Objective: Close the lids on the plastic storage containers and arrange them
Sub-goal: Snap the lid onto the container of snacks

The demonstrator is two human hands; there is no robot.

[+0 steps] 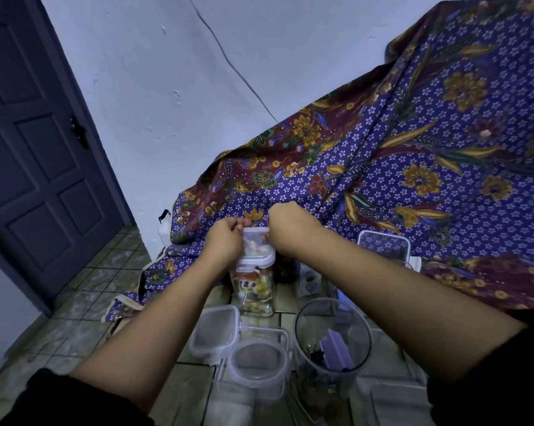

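A tall clear container (255,287) filled with colourful snacks stands on the tiled floor. A smaller clear lidded container (255,241) sits on top of it. My left hand (225,238) grips the small container's left side. My right hand (285,224) is closed on its right side, at the lid's edge. Nearer to me are a square lidded container (215,333), a round-topped container (258,361) and an open round jar (333,336) holding a purple item and dark clips. Another clear container (384,245) stands at the right by the cloth.
A purple floral cloth (413,167) drapes over something large behind and to the right. A dark door (35,155) is at the left, with a white wall beside it. A white bottle (164,230) stands at the wall's foot. The floor (99,290) is tiled.
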